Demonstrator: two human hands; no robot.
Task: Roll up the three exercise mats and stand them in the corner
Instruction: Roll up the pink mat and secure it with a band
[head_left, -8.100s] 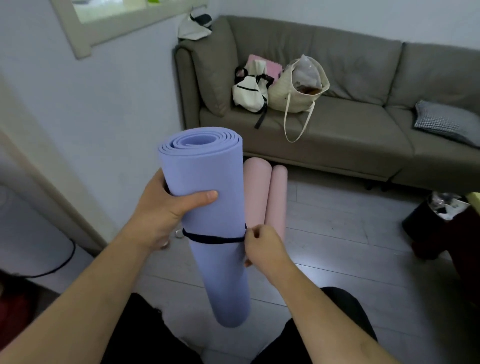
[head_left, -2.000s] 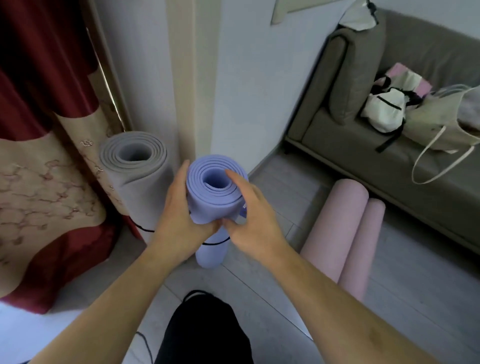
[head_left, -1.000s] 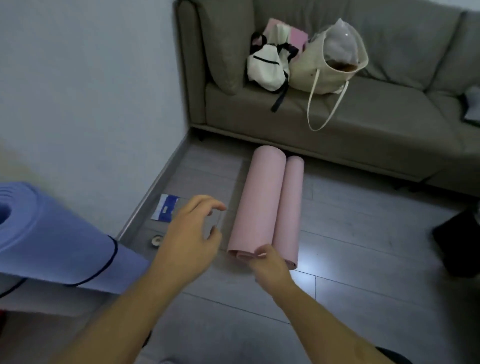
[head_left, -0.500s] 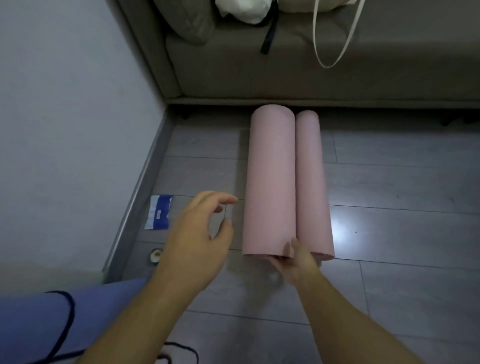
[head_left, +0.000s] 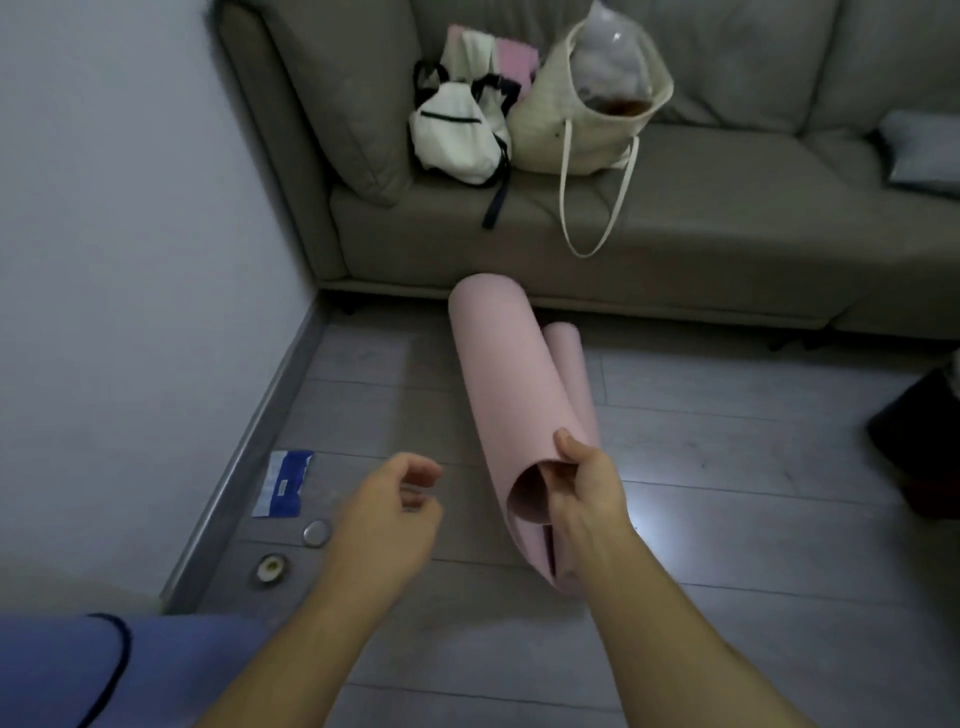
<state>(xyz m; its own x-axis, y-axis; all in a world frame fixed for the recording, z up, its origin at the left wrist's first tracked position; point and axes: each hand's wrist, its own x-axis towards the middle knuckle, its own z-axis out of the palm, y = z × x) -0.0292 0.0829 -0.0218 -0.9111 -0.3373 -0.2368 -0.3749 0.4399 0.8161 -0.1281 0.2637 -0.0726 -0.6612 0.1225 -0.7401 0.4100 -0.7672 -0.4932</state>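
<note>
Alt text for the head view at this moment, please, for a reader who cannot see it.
A person's right hand grips the near open end of a loosely rolled pink mat, lifting that end off the grey floor in front of a grey sofa holding bags. The left hand hovers open beside it; a strapped purple mat shows at the lower left.

I'm looking down at grey wood-plank flooring (head_left: 727, 467) with a bright glare patch. A plain white wall (head_left: 130, 260) runs along my left, edged by a grey skirting board (head_left: 249, 447). Ahead sits a grey-brown fabric sofa (head_left: 727, 234).
</note>
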